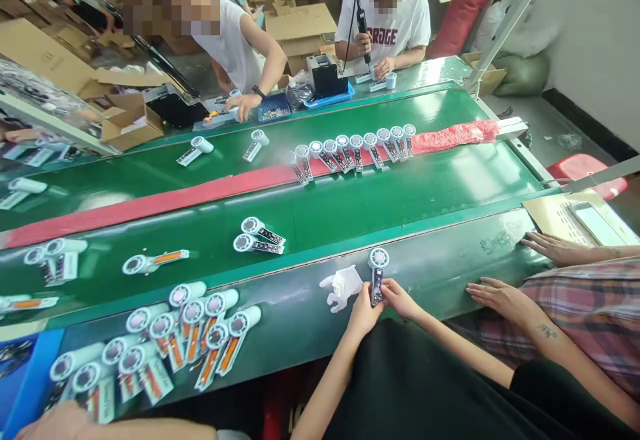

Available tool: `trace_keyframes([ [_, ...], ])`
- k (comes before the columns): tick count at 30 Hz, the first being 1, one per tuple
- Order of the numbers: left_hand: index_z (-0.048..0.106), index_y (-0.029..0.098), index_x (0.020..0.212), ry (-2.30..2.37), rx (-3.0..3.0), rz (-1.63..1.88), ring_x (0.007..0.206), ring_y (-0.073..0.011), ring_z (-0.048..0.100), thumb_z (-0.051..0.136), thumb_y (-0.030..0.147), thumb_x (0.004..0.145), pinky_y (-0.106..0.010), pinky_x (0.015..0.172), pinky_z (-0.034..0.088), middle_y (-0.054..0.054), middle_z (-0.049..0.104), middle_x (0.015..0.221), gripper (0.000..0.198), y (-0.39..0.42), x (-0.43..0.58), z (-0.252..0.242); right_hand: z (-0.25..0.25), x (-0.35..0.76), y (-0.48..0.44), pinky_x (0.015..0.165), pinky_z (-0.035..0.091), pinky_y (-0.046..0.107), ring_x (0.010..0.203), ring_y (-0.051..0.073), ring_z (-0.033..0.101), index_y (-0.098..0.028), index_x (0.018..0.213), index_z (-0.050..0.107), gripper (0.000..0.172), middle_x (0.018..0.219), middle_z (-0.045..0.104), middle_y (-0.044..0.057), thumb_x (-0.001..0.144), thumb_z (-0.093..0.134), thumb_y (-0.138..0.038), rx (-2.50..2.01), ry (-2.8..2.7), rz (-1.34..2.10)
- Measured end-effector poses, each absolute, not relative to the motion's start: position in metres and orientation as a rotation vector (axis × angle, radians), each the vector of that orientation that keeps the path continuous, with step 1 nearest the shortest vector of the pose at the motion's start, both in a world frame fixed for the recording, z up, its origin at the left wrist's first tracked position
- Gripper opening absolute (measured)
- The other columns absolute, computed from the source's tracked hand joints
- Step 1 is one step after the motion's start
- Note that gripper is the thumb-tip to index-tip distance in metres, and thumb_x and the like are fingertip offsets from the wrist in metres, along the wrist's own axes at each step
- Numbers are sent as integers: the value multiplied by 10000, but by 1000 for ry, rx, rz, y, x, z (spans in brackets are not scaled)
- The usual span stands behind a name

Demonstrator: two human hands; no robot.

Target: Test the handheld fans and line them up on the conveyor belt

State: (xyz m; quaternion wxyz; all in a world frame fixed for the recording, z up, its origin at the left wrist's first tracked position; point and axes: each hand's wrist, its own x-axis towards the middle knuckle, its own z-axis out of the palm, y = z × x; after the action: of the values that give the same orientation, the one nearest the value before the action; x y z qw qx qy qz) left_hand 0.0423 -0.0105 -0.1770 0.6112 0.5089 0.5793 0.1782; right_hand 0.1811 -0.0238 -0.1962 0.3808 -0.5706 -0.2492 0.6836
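My left hand (363,313) and my right hand (399,300) meet on a small white handheld fan (377,279), pinching its dark patterned handle while the round head stands upright. A white cloth glove (343,287) lies on the green belt (450,270) just left of my left hand. Several finished fans (230,333) lie in a loose group further left. Right of my hands rest a co-worker's tattooed hand (500,300) and another hand (560,250), both apart from mine.
Parallel green conveyor belts (350,200) carry more fans, with a red strip along one. Across them, two co-workers (383,33) work, one holding a hanging electric screwdriver (363,33). Cardboard boxes (133,120) stand at the back left. A phone (595,223) lies on cardboard at right.
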Motion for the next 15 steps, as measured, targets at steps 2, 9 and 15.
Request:
trace_keyframes([
  [2,509,211,1147,1286,1184,425,1003,-249,650,695,174,733,-413,930,479,-101,643,1173,455,-9,39,-163,-183,186,-22,812,505,429,886,253,637,-244,908,607,384,919,661,83,733,674,-579,-1370,-633,1764],
  [9,393,239,1198,1019,957,634,966,-210,681,751,245,742,-376,873,535,-121,520,1329,580,-14,55,-86,-103,213,-17,851,454,318,943,181,585,-199,1114,596,438,1037,634,46,808,692,-496,-1103,-711,1759],
  [15,351,260,1187,877,906,698,1027,-242,664,809,316,706,-406,891,533,-122,533,1340,667,-23,63,-36,-47,222,-14,707,463,260,938,173,596,-218,1065,550,392,1088,626,51,797,733,-439,-905,-733,1810],
])
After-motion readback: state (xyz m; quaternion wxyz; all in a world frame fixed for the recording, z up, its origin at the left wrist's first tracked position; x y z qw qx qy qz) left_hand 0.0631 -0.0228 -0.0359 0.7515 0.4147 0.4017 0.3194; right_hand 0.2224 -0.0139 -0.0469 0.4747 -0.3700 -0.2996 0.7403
